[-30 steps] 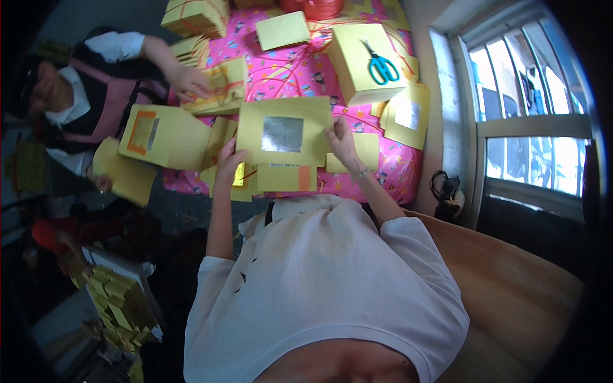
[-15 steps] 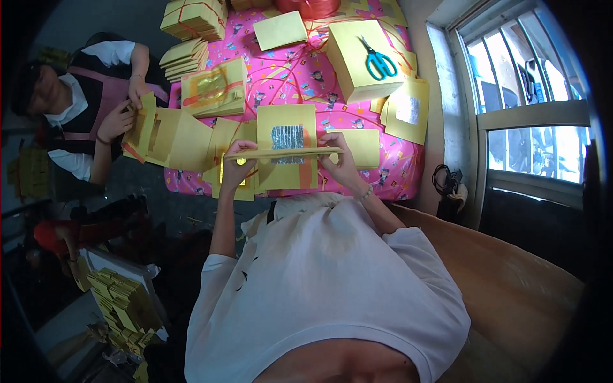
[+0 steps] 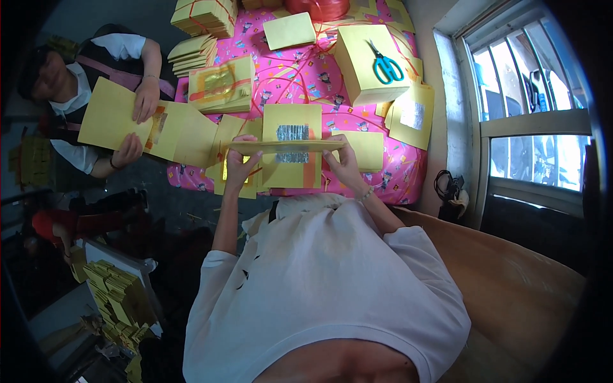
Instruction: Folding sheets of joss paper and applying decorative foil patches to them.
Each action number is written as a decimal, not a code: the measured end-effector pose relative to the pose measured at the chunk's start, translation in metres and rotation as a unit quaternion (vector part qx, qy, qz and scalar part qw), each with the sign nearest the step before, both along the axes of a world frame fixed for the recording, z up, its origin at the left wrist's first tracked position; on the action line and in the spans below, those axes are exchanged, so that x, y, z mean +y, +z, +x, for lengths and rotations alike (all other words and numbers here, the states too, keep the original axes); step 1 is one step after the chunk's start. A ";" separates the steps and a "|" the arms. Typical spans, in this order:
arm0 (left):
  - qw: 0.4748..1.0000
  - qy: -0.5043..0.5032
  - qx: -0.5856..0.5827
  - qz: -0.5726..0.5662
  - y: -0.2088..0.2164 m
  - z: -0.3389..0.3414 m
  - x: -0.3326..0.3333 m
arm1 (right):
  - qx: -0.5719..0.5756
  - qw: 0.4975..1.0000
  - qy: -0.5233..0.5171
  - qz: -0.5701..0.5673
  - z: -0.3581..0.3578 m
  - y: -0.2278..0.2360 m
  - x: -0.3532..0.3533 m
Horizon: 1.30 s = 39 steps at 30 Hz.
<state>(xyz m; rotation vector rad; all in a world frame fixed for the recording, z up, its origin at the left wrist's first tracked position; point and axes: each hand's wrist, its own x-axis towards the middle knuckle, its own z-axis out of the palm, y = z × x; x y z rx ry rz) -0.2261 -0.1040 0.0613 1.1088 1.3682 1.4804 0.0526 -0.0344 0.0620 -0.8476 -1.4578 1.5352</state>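
Observation:
Between my two hands a thin stack of yellow paper sheets (image 3: pixel 285 147) is held up almost edge-on. My left hand (image 3: pixel 243 159) pinches its left end, and my right hand (image 3: pixel 343 156) pinches the right end, fingers behind and thumbs toward me. Below and behind it lies a yellow sheet with a silver foil square (image 3: pixel 292 133) and an orange stripe, partly hidden by the held stack. Beside my right hand rests a plain yellow sheet (image 3: pixel 365 150). Next to my left hand are yellow sheets with gold foil (image 3: pixel 225 175), overlapping on the table.
Teal-handled scissors (image 3: pixel 387 66) lie on a tall yellow paper block (image 3: pixel 357 76). Tied bundles (image 3: pixel 203 18), loose red string and a red string roll (image 3: pixel 316 7) occupy the far side of the pink patterned tablecloth (image 3: pixel 322 83). At left, a co-worker's hands (image 3: pixel 145 102) handle yellow sheets.
The stack stays in both my hands, its face now tipped slightly into view. The co-worker's yellow sheet has opened out flat toward the left. The whole view has shifted a little.

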 end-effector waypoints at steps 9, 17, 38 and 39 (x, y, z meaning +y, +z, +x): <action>0.999 0.007 -0.032 -0.022 -0.007 -0.004 0.001 | 0.014 1.000 -0.022 0.017 -0.006 -0.010 -0.002; 0.999 0.020 -0.043 -0.007 -0.003 0.006 0.005 | -0.004 0.999 -0.033 0.043 -0.006 -0.017 -0.005; 0.999 0.016 -0.051 0.008 -0.022 -0.005 0.004 | -0.073 0.995 -0.023 0.066 -0.002 -0.020 -0.001; 0.999 0.009 -0.039 0.002 -0.026 -0.009 0.002 | -0.067 0.995 -0.010 0.069 0.000 -0.019 0.000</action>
